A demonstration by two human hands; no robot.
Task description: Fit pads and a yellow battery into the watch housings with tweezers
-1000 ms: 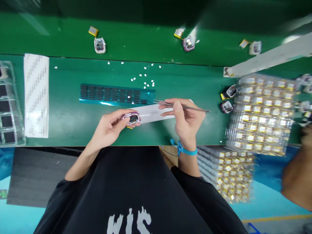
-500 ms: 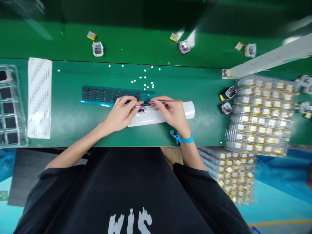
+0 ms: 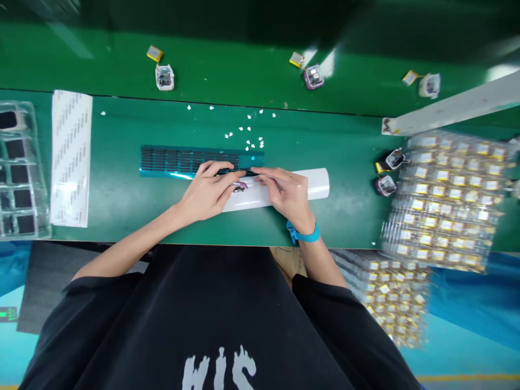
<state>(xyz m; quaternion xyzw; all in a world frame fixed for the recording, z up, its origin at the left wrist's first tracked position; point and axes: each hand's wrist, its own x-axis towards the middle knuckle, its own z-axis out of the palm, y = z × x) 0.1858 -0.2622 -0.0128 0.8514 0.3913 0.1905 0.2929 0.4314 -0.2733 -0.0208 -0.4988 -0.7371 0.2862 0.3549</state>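
Observation:
My left hand (image 3: 209, 189) is closed around a small purple-rimmed device casing (image 3: 240, 185), with its fingers bent over the top and most of the casing covered. Facing it, my right hand (image 3: 287, 196) pinches thin tweezers (image 3: 252, 172), whose dark tips reach to the left fingertips. What lies at the tips is too small to make out. Both hands work over a white cylinder-like roll (image 3: 318, 184) lying across the bench. Just behind the left hand is a blue-green sheet (image 3: 170, 161) bearing rows of black strips.
Small white bits (image 3: 249, 129) are scattered behind the hands. Opened devices with yellow-edged batteries (image 3: 154, 53) lie on the back strip. Stacked clear trays (image 3: 442, 195) stand at right, near a dark casing (image 3: 395, 158). At left are a printed white sheet (image 3: 71, 157) and a clear tray (image 3: 24, 168).
The view has shifted slightly. My right hand has turned a little, and the tweezers' rear end no longer shows above it. The left hand keeps its hold on the casing.

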